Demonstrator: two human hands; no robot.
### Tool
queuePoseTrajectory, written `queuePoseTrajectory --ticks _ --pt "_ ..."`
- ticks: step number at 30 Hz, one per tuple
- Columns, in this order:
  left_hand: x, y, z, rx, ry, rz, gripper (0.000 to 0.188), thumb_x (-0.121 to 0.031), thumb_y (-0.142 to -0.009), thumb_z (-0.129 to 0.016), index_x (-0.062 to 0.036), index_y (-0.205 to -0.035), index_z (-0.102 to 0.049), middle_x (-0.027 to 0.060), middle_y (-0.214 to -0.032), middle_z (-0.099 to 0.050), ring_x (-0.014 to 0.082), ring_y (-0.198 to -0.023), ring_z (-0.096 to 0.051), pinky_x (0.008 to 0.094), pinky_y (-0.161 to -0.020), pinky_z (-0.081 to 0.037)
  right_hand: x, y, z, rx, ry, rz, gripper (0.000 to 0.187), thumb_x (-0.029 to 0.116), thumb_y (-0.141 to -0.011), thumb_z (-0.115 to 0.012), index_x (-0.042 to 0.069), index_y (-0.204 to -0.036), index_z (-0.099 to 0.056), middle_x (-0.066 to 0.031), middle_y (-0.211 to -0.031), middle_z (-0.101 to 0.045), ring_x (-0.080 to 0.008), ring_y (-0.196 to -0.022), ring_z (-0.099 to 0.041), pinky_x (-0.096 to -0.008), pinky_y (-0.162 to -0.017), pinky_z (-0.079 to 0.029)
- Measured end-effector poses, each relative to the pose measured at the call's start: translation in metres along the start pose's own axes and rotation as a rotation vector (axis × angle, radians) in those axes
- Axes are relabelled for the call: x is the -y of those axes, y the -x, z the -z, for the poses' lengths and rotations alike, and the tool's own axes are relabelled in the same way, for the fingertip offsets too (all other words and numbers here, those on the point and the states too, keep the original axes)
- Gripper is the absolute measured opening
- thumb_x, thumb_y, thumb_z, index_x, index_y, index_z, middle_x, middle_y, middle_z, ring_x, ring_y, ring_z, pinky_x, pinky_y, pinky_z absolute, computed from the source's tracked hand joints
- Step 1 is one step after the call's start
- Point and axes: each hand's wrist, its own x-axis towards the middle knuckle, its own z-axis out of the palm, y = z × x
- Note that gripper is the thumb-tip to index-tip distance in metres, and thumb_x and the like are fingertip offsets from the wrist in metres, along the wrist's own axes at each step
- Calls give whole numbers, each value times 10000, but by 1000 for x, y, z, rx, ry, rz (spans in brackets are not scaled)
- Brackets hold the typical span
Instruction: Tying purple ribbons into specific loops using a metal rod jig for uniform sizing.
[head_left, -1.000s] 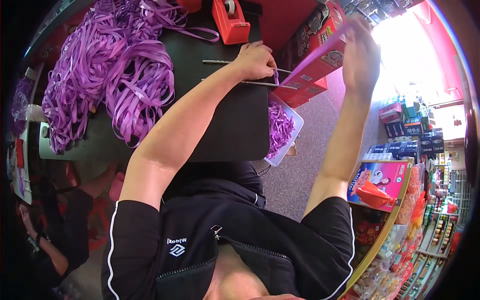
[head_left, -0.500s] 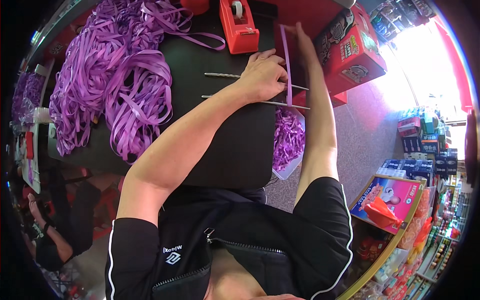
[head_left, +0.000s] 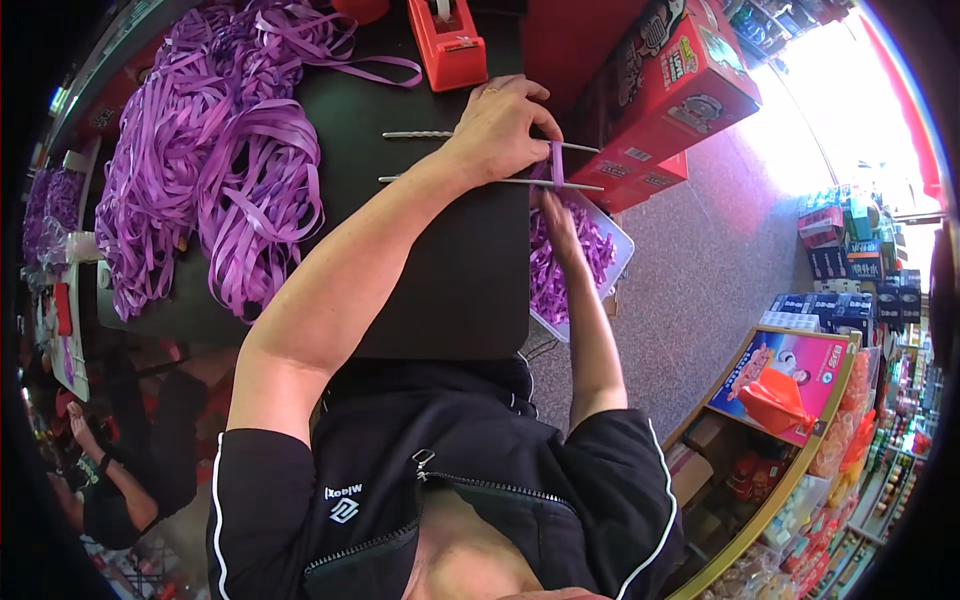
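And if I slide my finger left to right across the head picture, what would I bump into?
The purple ribbon heap, the person's left hand, the big red box, then the stacked blue boxes.

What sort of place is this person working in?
Probably a small shop: on the right are shelves packed with goods and stacked boxes. Purple ribbon piled on a black table suggests handiwork happens here too.

Your right hand (head_left: 558, 222) has swung from beyond the metal rods (head_left: 588, 187) to their near side, the outstretched purple ribbon (head_left: 558, 165) drawn in.
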Motion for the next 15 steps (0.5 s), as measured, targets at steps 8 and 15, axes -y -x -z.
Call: queuePoseTrajectory --ticks 8,15 --pt "-6 -10 -8 79 -11 -14 201 -228 -719 -653 -198 -899 -735 82 -1309 -509 312 -1311 -331 435 -1081 -233 100 140 21 -194 -29 -103 423 274 -993 -369 -8 -902 -671 -60 -978 -526 -168 -973 -498 -284 -872 -367" --pt "-3 -10 -10 72 -19 -34 215 -238 -715 -643 -204 -906 -734 86 -1309 -512 318 -1316 -329 440 -1081 -235 190 143 41 -240 26 212 473 421 -927 -489 2 -868 -700 -42 -861 -470 -159 -817 -440 -295 -721 -341"
